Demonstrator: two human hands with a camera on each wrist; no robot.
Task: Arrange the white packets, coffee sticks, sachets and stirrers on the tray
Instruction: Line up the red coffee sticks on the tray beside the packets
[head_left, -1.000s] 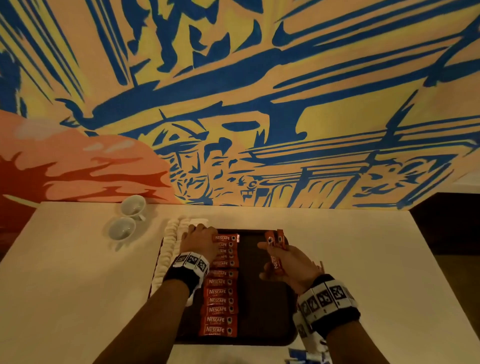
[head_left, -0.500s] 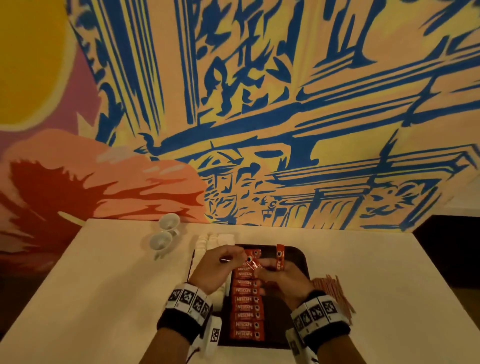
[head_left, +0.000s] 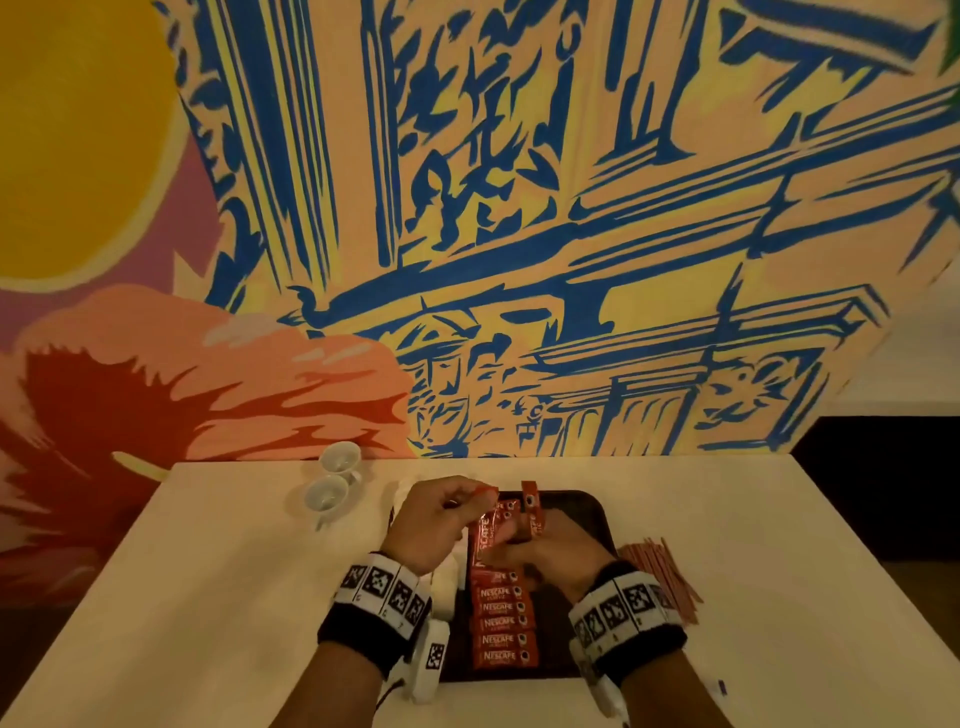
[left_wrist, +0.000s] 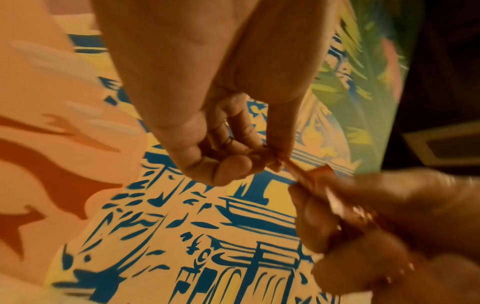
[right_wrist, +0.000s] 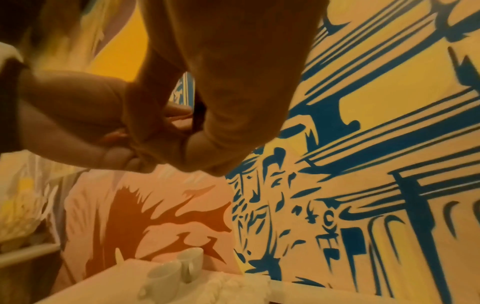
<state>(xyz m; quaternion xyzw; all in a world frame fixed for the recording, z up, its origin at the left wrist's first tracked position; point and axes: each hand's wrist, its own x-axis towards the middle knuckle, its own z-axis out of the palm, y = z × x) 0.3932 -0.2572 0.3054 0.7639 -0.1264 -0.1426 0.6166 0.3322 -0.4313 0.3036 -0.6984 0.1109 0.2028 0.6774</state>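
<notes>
Both grips grasp red coffee sticks (head_left: 491, 535) above the dark tray (head_left: 587, 512): left hand (head_left: 434, 525) pinches 1 end, right hand (head_left: 556, 548) clasps several. More sticks lie rowed at 6 o'clock; stirrers (head_left: 662, 577) at 3 o'clock on the worktop (head_left: 208, 597).

We see two white cups (head_left: 332, 478) side by side on the pale table (head_left: 208, 571), near a blue-and-yellow mural wall (head_left: 519, 208) behind.
</notes>
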